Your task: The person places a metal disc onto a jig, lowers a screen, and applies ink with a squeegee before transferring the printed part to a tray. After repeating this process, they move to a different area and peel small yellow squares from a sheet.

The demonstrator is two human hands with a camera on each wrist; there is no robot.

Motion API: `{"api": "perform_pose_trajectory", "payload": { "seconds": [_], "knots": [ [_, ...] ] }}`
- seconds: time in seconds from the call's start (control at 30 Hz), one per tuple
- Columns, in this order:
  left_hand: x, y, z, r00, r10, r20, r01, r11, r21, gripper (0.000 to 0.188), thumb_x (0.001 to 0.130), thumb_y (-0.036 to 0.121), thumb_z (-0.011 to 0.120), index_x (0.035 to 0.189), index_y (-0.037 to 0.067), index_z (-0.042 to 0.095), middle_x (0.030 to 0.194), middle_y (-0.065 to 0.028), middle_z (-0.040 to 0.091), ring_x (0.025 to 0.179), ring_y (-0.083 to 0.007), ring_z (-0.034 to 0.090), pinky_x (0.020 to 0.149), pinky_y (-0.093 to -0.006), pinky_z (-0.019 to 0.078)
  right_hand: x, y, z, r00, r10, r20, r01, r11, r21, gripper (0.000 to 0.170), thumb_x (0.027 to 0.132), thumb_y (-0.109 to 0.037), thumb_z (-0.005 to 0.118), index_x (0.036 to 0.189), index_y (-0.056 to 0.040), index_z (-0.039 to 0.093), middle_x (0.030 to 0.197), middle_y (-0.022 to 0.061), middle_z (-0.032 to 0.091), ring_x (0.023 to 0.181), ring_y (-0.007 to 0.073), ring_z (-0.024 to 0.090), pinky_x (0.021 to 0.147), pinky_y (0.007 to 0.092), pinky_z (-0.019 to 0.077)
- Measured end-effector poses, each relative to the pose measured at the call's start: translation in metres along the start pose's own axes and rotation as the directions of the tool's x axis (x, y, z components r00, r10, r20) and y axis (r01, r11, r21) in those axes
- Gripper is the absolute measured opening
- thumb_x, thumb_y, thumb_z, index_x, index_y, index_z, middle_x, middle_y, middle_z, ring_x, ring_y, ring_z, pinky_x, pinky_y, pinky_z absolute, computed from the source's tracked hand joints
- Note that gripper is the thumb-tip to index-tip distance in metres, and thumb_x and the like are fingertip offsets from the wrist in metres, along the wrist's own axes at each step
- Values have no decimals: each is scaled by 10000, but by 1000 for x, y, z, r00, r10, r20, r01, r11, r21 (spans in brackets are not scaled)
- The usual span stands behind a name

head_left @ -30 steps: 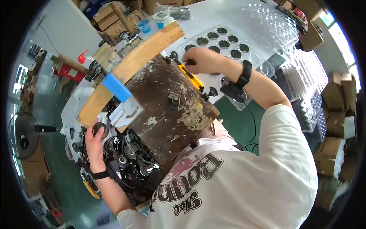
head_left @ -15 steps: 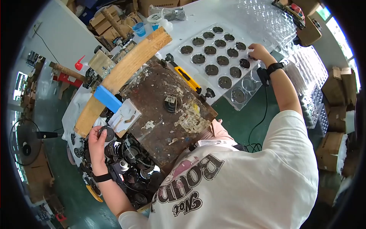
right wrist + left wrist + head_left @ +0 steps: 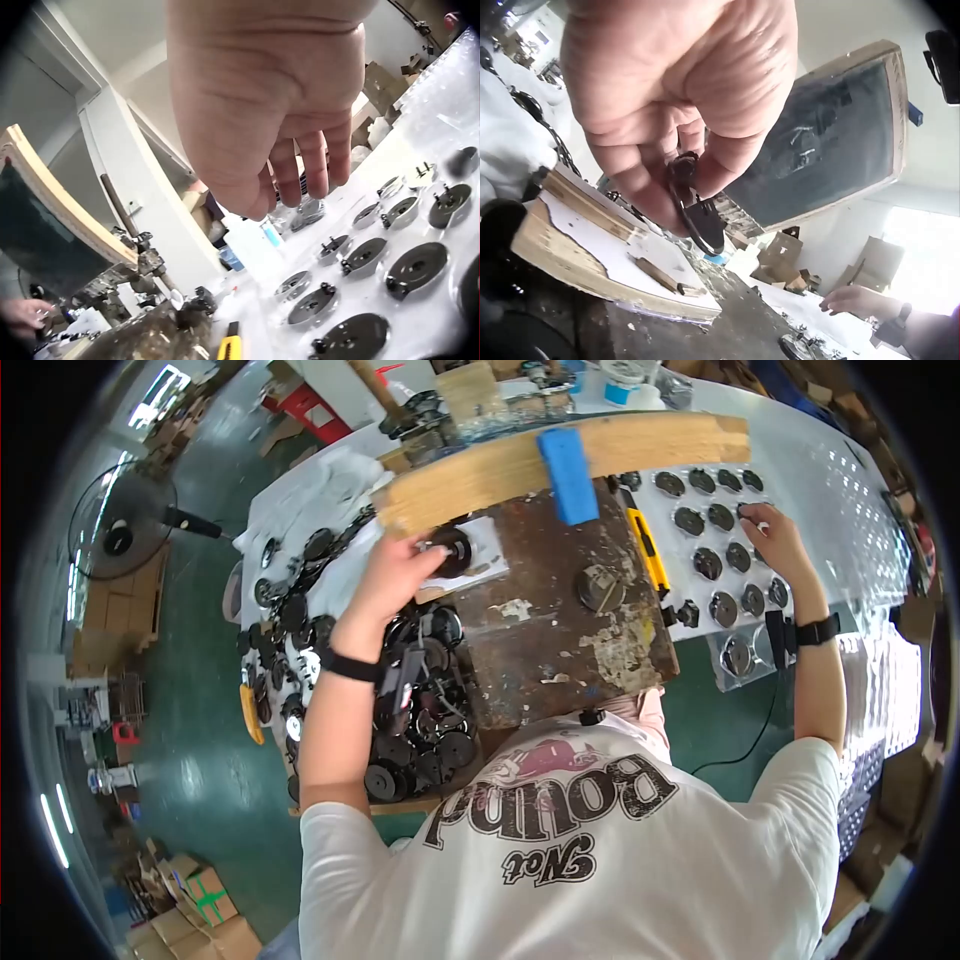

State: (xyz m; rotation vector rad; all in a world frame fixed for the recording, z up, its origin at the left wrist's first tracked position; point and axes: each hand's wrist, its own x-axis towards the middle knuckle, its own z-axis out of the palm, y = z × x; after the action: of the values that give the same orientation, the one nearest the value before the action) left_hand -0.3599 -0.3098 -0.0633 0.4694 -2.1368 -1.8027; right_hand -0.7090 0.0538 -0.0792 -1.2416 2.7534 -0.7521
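Note:
My left hand (image 3: 392,575) pinches a black round disc (image 3: 452,550) between thumb and fingers, over a white-topped wooden block (image 3: 488,545) at the left of a worn brown board (image 3: 530,650). The left wrist view shows that disc (image 3: 702,221) tilted nearly on edge. My right hand (image 3: 780,542) hovers by the right side of a clear plastic tray (image 3: 740,650) holding rows of dark round discs (image 3: 722,608). From the right wrist, its fingers (image 3: 285,172) look loosely extended, with nothing visible in them.
A wooden-framed screen (image 3: 825,142) rises behind the block, its wooden edge (image 3: 640,445) bearing a blue strip (image 3: 568,475). A yellow cutter (image 3: 648,550) lies along the board's right side. Loose black parts (image 3: 425,730) heap at the left. Another round piece (image 3: 600,588) sits on the board.
The head view has turned. My right hand moved from beside the cutter to the tray's right side. My left hand brought its disc from the heap's edge to over the white-topped block.

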Motion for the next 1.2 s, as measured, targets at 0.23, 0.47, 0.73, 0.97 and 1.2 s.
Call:
{"api": "perform_pose_trajectory", "payload": {
  "seconds": [0.23, 0.47, 0.73, 0.97, 1.2],
  "knots": [
    [19, -4, 31, 964, 246, 105, -242, 634, 735, 311, 812, 113, 600, 1105, 20, 549, 1033, -122, 569, 968, -262, 545, 847, -350, 437, 0, -61, -10, 998, -31, 47, 30, 999, 17, 228, 822, -111, 587, 1030, -20, 602, 916, 116, 640, 803, 183, 609, 731, 292, 483],
    [16, -13, 24, 934, 308, 183, -299, 390, 871, 385, 795, 246, 632, 1132, 71, 569, 1107, -128, 541, 1039, -314, 494, 905, -401, 398, -4, -53, -8, 994, -93, 57, 91, 995, 33, 226, 821, -99, 584, 1030, -15, 601, 889, 114, 634, 786, 172, 602, 729, 289, 483],
    [22, 2, -7, 928, 63, 367, -352, 470, 809, 396, 831, 262, 590, 1201, 125, 549, 1213, -99, 506, 1101, -308, 472, 947, -396, 373, -1, -55, -9, 995, -68, 75, 63, 995, 72, 208, 824, -80, 581, 1015, 3, 601, 861, 110, 633, 767, 152, 591, 718, 280, 479],
    [0, 26, -14, 964, 99, 246, -262, 496, 828, 402, 868, 282, 560, 1232, 117, 518, 1124, -96, 528, 1019, -250, 504, 888, -348, 396, 5, -48, -13, 995, -20, 98, 17, 999, 39, 202, 838, -89, 580, 1014, 9, 596, 868, 102, 637, 771, 136, 585, 710, 273, 479],
    [-28, 73, 17, 951, 299, -75, -293, 953, 75, 381, 921, 321, 502, 1198, 64, 456, 836, -36, 548, 776, -117, 535, 695, -256, 438, 55, -75, -29, 976, -216, -6, 215, 965, 148, 198, 848, -111, 586, 1016, -7, 602, 905, 79, 640, 786, 109, 575, 712, 273, 482]
  ]
}}
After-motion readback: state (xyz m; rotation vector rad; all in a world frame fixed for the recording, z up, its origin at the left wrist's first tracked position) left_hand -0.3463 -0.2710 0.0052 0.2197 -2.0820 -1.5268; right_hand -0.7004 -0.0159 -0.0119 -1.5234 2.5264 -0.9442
